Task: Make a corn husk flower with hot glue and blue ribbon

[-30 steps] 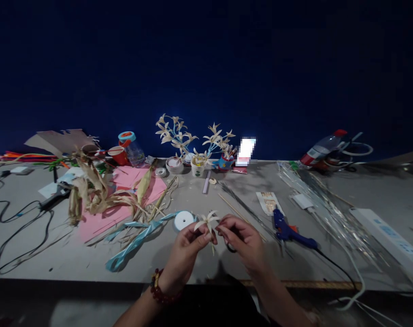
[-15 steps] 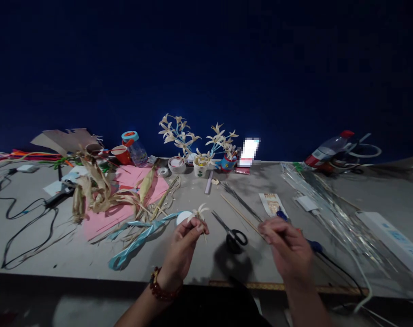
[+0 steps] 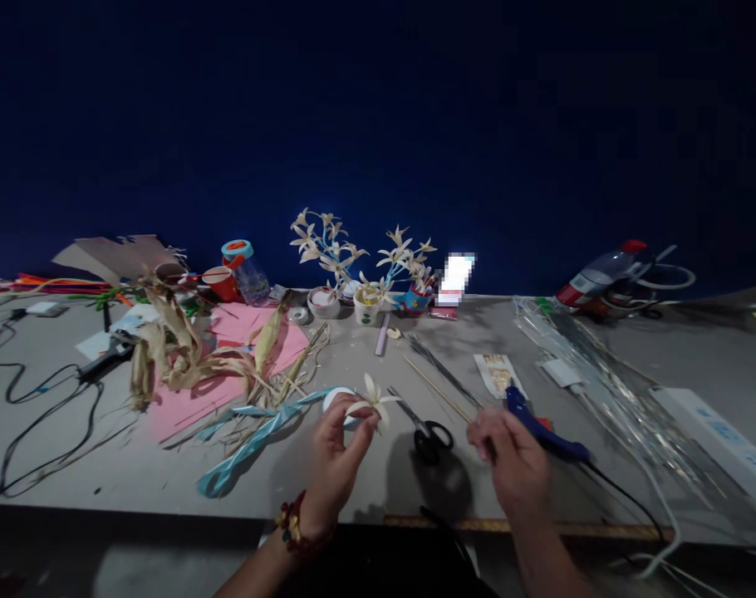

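My left hand (image 3: 337, 448) pinches a cream flower (image 3: 373, 403) with narrow pointed petals, possibly corn husk, just above the table. Its fingers and thumb close at the base of the bloom. My right hand (image 3: 512, 461) is apart from it to the right, fingers curled together and slightly blurred; what they hold, if anything, is hidden. Between the hands lie black-handled scissors (image 3: 424, 433) on the table. Behind the left fingers a white ribbon spool (image 3: 336, 399) is partly covered. A blue glue gun (image 3: 540, 428) lies just beyond the right hand.
Light-blue ribbon (image 3: 247, 453), dried husks (image 3: 184, 357) and pink paper (image 3: 172, 411) cover the left. At the back, a flower arrangement (image 3: 334, 249) stands near small cups. Thin wires (image 3: 440, 365), a wooden stick (image 3: 434, 386) and a white power strip (image 3: 714, 440) lie rightward.
My right hand has moved away from the flower to the right, uncovering the scissors. In my left hand the flower has turned, its petals now pointing more up and right.
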`<state>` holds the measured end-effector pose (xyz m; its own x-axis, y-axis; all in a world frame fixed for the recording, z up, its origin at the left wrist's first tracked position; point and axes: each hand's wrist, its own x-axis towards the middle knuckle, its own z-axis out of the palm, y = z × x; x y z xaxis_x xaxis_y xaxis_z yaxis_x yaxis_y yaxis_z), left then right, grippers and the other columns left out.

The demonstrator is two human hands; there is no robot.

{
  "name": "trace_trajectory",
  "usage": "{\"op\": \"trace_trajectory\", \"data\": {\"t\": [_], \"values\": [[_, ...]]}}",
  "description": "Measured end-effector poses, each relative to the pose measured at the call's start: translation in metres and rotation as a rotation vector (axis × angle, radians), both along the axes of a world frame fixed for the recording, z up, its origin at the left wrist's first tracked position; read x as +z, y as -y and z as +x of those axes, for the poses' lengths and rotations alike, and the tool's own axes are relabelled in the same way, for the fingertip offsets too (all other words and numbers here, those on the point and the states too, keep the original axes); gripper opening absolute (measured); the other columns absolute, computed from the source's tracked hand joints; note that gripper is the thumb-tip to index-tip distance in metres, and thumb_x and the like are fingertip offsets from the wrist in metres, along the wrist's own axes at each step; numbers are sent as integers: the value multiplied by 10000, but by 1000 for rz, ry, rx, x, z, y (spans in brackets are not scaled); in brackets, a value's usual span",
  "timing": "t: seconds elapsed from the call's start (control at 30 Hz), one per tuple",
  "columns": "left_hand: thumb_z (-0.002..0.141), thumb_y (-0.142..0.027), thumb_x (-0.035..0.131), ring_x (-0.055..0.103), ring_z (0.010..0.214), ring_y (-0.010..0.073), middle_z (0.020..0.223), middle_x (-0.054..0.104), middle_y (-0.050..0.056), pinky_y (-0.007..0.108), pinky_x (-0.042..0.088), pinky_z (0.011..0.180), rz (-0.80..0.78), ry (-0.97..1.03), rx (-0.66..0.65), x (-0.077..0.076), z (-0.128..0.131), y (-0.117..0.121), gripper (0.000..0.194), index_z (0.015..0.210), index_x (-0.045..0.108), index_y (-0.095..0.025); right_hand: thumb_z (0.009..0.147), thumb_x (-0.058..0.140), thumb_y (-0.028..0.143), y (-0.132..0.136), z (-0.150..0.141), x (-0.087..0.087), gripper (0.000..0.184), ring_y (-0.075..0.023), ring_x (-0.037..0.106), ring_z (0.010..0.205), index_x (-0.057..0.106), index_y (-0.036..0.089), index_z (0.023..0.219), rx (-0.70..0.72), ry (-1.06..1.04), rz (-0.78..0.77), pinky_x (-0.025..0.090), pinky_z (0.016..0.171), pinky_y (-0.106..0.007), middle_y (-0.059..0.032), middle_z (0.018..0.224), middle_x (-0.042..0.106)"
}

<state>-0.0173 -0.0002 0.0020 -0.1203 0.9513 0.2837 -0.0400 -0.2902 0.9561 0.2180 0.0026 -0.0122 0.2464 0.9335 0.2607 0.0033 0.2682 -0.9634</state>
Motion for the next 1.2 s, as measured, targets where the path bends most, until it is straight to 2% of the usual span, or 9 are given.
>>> {"op": "trace_trajectory", "data": {"t": [0.1,0.23,0.43,0.53,0.6,0.77,0.93,1.03,1.2], "values": [[898,-219,636,601,904,193,881,660,53,322,462,862,156,-106,20,2,-3,-1,62,868,686,-197,984,516,361,0,-11,-3,292,-158,513,630,567,207,741,108,317,7,412,612,-287,5,676,528],[893,-222,634,633,916,223,893,702,82,367,486,872,245,-135,59,-2,-5,-3,72,885,698,-190,995,467,388,1,-20,0,262,-177,560,721,567,213,827,181,537,-9,442,676,-284,-15,775,578],[893,-219,631,646,935,239,888,714,87,393,489,880,257,-104,49,-6,-3,-3,91,933,709,-192,960,535,436,0,-23,-4,408,-162,503,566,480,226,614,108,783,-38,407,569,-270,19,596,492],[897,-201,624,639,934,233,884,706,78,384,479,879,254,-93,22,-6,-3,-3,90,935,705,-196,968,523,390,-3,-23,-3,229,-186,622,715,633,212,874,145,750,-30,484,680,-286,-45,844,665],[895,-176,621,632,947,230,899,701,74,380,471,884,250,-85,4,-6,-2,-3,101,954,699,-202,976,515,376,-4,-25,0,216,-183,646,706,660,215,977,155,714,-65,492,666,-282,-50,877,702],[882,-155,637,606,955,217,931,682,64,360,444,903,228,-55,-22,-9,-1,-1,109,955,698,-209,949,578,343,-3,-44,13,227,-193,642,735,649,208,780,165,571,55,501,707,-288,-41,766,668],[859,-211,683,583,892,183,903,609,35,294,465,826,4,177,-81,-11,6,-2,33,837,671,-189,909,627,280,5,-73,16,100,-193,656,888,658,207,971,291,326,85,528,796,-285,-57,952,680],[851,-215,697,557,821,149,820,571,9,248,459,783,-71,276,-109,-9,11,-3,118,760,630,-178,909,615,259,8,-83,14,59,-167,631,790,643,208,921,309,333,56,509,754,-271,-21,854,669],[831,-219,729,532,732,106,825,554,-12,206,453,708,-182,405,-164,-8,14,-1,110,784,636,-185,932,560,270,8,-84,15,153,-143,561,664,608,201,804,324,318,6,454,635,-254,15,707,595]]}}
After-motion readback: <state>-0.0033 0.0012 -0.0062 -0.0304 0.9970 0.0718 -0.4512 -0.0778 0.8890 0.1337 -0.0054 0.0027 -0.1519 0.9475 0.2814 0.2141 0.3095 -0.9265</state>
